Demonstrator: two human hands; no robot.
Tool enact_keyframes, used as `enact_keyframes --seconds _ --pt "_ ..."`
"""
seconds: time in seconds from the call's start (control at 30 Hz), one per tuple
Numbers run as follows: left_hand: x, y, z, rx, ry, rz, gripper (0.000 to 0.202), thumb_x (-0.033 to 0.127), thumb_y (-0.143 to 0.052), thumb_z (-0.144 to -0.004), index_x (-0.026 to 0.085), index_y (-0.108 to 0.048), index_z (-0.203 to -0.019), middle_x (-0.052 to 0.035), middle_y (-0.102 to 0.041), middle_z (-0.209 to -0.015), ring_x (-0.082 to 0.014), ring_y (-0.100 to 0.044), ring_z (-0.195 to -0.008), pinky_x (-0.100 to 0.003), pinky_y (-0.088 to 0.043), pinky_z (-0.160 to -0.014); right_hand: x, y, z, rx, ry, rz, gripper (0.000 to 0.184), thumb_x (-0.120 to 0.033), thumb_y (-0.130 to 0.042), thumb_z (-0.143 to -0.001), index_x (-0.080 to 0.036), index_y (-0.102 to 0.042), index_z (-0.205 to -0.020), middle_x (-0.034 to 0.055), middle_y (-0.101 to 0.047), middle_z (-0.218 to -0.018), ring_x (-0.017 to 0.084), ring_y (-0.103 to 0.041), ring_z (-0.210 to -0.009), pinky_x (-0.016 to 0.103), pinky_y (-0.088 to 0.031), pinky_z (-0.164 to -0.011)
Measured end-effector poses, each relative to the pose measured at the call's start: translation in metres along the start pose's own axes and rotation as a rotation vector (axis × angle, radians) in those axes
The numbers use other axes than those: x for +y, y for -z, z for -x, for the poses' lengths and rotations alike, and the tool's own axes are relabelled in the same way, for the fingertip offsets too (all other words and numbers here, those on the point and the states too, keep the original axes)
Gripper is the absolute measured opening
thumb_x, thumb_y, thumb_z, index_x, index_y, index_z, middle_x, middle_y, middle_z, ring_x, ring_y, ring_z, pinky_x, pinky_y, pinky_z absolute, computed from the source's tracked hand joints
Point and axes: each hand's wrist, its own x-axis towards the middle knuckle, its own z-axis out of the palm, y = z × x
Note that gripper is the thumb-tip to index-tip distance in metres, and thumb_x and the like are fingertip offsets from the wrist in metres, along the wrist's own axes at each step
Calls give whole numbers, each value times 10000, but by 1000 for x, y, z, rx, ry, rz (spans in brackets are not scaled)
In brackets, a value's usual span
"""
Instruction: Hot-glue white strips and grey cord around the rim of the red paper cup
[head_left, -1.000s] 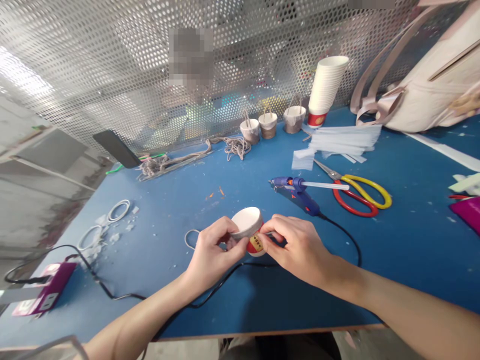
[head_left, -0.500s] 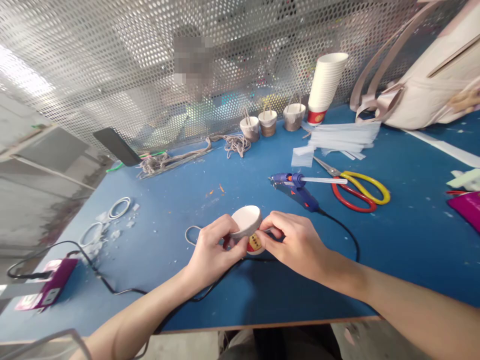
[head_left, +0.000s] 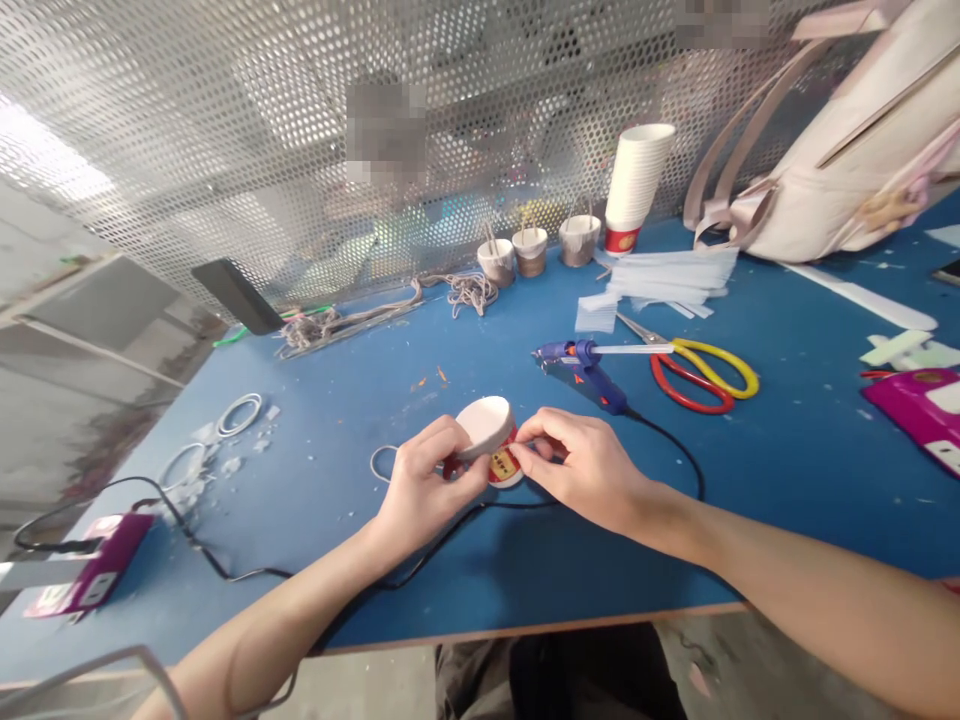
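Observation:
A short cut-down paper cup (head_left: 489, 440), white with a red band and yellow label, lies upside down between my hands just above the blue table (head_left: 787, 470). My left hand (head_left: 424, 490) grips its left side with curled fingers. My right hand (head_left: 581, 465) pinches its right side at the label. A blue hot glue gun (head_left: 581, 368) lies just behind my right hand, its black cord (head_left: 679, 450) running past my wrist.
Red and yellow scissors (head_left: 701, 372) lie right of the glue gun. Behind them are white strips (head_left: 667, 280), a stack of paper cups (head_left: 634, 185), three small wrapped cups (head_left: 532, 250), twine (head_left: 469, 292), a phone (head_left: 232, 297) and a pale bag (head_left: 840, 170). White rings (head_left: 236, 415) and a magenta box (head_left: 97, 575) lie left.
Both hands have kept hold of the cup and turned it slightly; the view has shifted so the hands and cup sit a little higher and left.

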Motion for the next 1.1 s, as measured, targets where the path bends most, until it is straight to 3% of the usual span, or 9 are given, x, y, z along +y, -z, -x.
enact_keyframes --seconds 0.17,0.33,0.53,0.7,0.77,0.87,1.0,1.1 --pt "-6 0 -2 56 95 41 178 192 -557 -751 168 -505 -583 26 -481 -605 -89 -438 -542 -209 -358 -499 0 0 0 52 106 -39 85 -216 -518 -829 -178 -593 -811 -18 -573 -669 79 -468 -526 209 -398 -538" --pt "-13 0 -3 46 230 199 89 227 -563 -749 168 -596 -692 3 -555 -701 -113 -503 -607 -224 -415 -548 1 -5 5 78 438 76 129 -143 -472 -814 -152 -578 -887 26 -630 -723 107 -515 -561 247 -437 -579" --pt "-18 -3 -6 79 333 274 42 211 -591 -701 174 -596 -720 22 -561 -658 -113 -513 -595 -224 -417 -568 2 -8 5 -26 783 379 150 -167 -454 -855 -132 -599 -876 27 -636 -649 137 -564 -567 269 -432 -549" --pt "-19 -3 -10 110 379 336 76 249 -595 -710 173 -597 -718 34 -569 -615 -110 -531 -557 -220 -425 -566 -8 10 7 -57 1065 397 239 -285 -481 -883 -90 -614 -918 31 -634 -618 145 -538 -512 307 -459 -535" --pt "-20 -1 -11 133 374 356 89 261 -596 -720 173 -594 -717 31 -580 -623 -112 -541 -562 -224 -434 -579 -9 24 9 -42 1105 370 269 -317 -461 -894 -102 -608 -958 56 -665 -672 159 -570 -551 325 -481 -568" --pt "-21 6 -12 162 356 348 87 259 -590 -737 172 -599 -739 25 -597 -620 -122 -554 -582 -234 -440 -600 2 48 11 67 926 372 216 -259 -428 -894 -163 -605 -972 62 -692 -729 171 -620 -644 331 -495 -639" --pt "-24 14 -14 199 345 352 92 264 -586 -753 174 -604 -750 22 -611 -625 -125 -570 -587 -240 -456 -615 33 69 4 255 304 556 205 -250 -464 -872 -191 -617 -750 41 -652 -622 162 -606 -576 294 -459 -579" --pt "-26 13 -16 183 334 341 85 257 -587 -759 175 -609 -752 23 -609 -626 -124 -573 -596 -242 -463 -624 54 71 -13 187 -35 601 219 -350 -534 -822 -165 -649 -835 90 -692 -797 231 -644 -778 324 -481 -660"
